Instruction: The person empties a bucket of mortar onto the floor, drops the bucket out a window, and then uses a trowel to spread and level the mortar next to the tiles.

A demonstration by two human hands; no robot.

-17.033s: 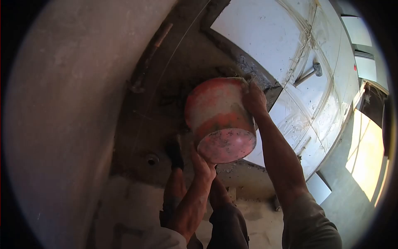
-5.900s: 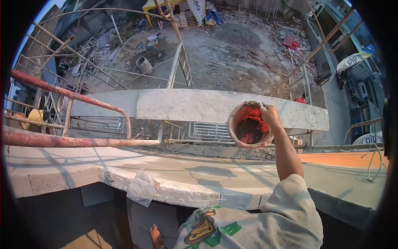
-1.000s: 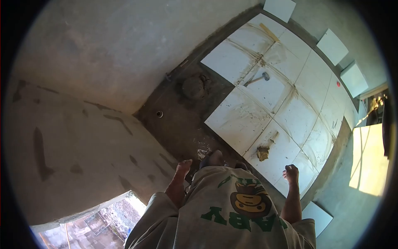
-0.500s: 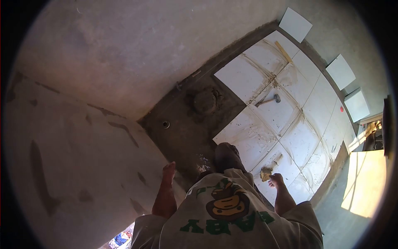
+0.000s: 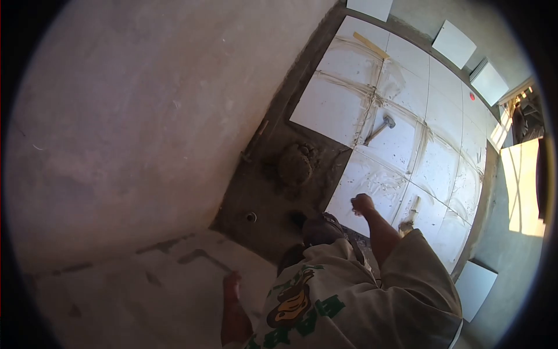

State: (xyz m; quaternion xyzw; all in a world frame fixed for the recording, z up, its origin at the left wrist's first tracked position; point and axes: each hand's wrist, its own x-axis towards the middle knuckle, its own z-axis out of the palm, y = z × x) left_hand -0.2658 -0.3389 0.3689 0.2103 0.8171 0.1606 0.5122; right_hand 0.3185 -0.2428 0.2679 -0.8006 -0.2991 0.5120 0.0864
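Observation:
My right hand point(image 5: 362, 203) hangs above a white floor tile point(image 5: 346, 195), its fingers curled in and nothing visible in them. My left hand point(image 5: 232, 279) is low by the wall at the left; its fingers are too small and dim to make out. A hammer point(image 5: 381, 129) lies on the tiles ahead of my right hand. To the right of that hand lies a tool with a pale handle point(image 5: 416, 205) and a brown, lumpy end, partly hidden by my sleeve. A mound of mortar point(image 5: 295, 165) sits on the dark bare floor beside the tiles.
A round pipe opening point(image 5: 251, 217) rises from the dark floor near the corner. A yellowish strip point(image 5: 371, 45) lies on the far tiles. Loose white tiles point(image 5: 454, 44) stand along the right, with another tile point(image 5: 476, 289) nearer me. A red disc point(image 5: 472, 96) rests on the tiling.
The view has turned and moved. My right hand has moved away from the brown-ended tool, forward and left over the tiles. My left hand sits lower in view.

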